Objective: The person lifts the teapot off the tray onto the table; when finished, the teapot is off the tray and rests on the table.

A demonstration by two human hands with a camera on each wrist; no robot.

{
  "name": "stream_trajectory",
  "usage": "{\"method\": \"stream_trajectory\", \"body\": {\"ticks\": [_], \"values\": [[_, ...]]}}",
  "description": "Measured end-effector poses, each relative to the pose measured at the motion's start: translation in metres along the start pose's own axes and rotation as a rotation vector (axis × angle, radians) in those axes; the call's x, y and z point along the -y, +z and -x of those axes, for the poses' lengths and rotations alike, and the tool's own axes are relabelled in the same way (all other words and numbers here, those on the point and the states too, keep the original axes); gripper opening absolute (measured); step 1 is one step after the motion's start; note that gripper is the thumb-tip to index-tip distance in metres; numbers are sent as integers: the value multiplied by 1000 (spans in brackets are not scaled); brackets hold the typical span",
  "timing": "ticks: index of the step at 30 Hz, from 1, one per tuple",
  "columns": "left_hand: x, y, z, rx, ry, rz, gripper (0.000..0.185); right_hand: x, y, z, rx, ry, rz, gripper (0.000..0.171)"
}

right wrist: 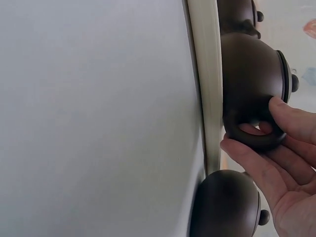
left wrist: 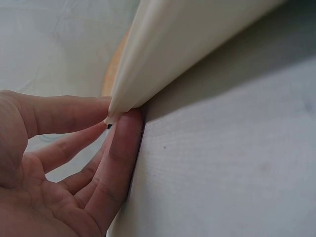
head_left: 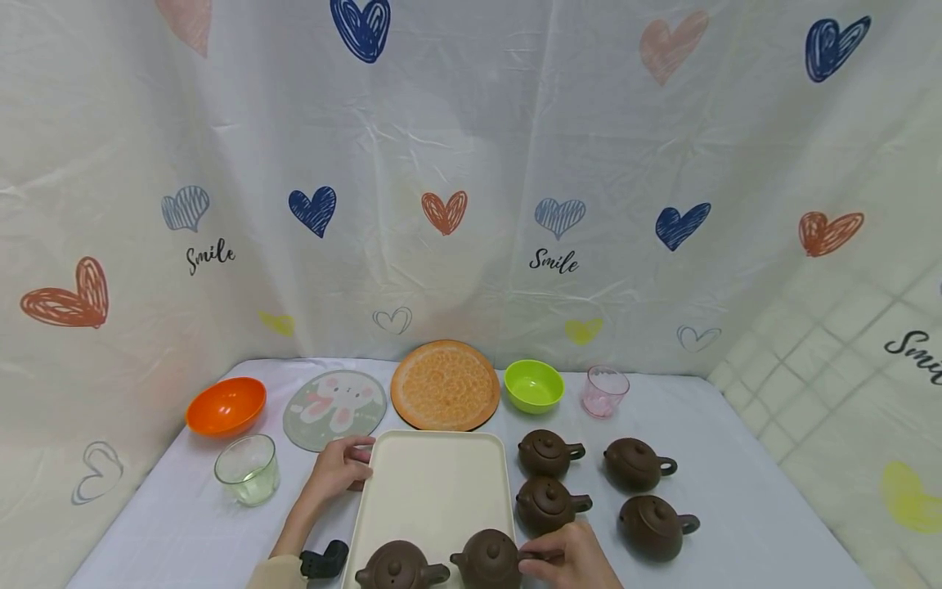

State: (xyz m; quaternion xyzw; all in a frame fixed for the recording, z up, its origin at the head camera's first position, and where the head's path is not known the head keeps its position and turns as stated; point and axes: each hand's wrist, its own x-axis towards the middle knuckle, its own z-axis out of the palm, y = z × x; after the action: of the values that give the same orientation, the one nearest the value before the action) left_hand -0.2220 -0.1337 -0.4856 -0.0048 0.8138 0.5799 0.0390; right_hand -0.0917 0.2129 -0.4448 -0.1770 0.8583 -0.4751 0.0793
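Observation:
A cream tray point(head_left: 440, 483) lies in front of me, and my left hand point(head_left: 343, 469) pinches its left rim. In the left wrist view the thumb is on top of the tray point(left wrist: 163, 54) edge and a finger beneath it. My right hand point(head_left: 572, 556) grips the handle of a brown teapot point(head_left: 489, 559) at the tray's near right corner. Seen from the right wrist, thumb and fingers close round the handle of this lidded teapot point(right wrist: 252, 74), whose body is over the tray. A second brown teapot point(head_left: 396, 566) sits on the tray to its left.
Several more brown teapots point(head_left: 651, 528) stand right of the tray. Behind it are a round bunny mat point(head_left: 334, 409), a round orange-brown mat point(head_left: 445, 386), a green bowl point(head_left: 533, 386) and a pink glass point(head_left: 605, 393). An orange bowl point(head_left: 226, 407) and a clear glass point(head_left: 248, 470) stand left.

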Motion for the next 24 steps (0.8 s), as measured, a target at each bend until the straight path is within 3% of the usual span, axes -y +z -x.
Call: {"method": "stream_trajectory", "body": {"ticks": [7,14,17,24], "values": [[0,0,0,0,-2,9,49,-5,-8,5,-4,-46,2,20],[1,0,-1,-4,4,18,48,-7,-20,17,-8,-147,12,19],[1,0,-1,-3,2,19,48,-9,-28,23,-9,-122,-10,20],[0,0,-1,-2,-1,18,49,-17,-49,41,-23,-159,18,18]]}}
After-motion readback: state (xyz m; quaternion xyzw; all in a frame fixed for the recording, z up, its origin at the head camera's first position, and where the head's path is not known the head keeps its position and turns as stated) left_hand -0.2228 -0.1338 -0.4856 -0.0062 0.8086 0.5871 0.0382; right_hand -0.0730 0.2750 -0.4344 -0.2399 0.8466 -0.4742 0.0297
